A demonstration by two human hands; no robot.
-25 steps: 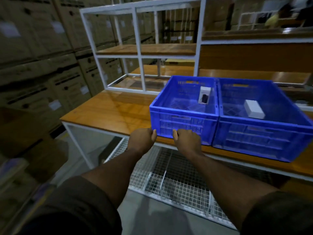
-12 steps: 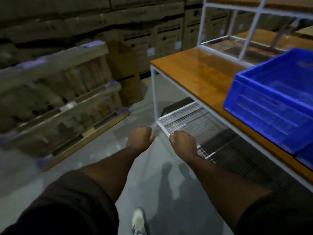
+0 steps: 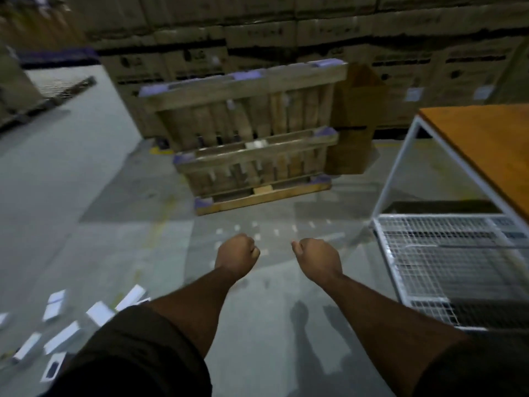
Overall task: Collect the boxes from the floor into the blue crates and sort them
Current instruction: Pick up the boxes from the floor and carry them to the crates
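Note:
Several small white boxes (image 3: 61, 336) lie scattered on the grey floor at the lower left, partly hidden behind my left sleeve. My left hand (image 3: 237, 255) and my right hand (image 3: 317, 259) are stretched out in front of me above the floor, side by side, fingers curled into fists, holding nothing. Both hands are well to the right of the boxes. The blue crates are out of view.
The wooden table (image 3: 483, 138) with its white frame and a wire-mesh lower shelf (image 3: 446, 259) stands at the right. Wooden pallets (image 3: 252, 138) lean against stacked cartons (image 3: 257, 38) straight ahead. Grey floor lies between me and the pallets.
The view has swung left, away from the table. The blue crates have left the frame and the white boxes on the floor have come into view. Both fists stay out in front.

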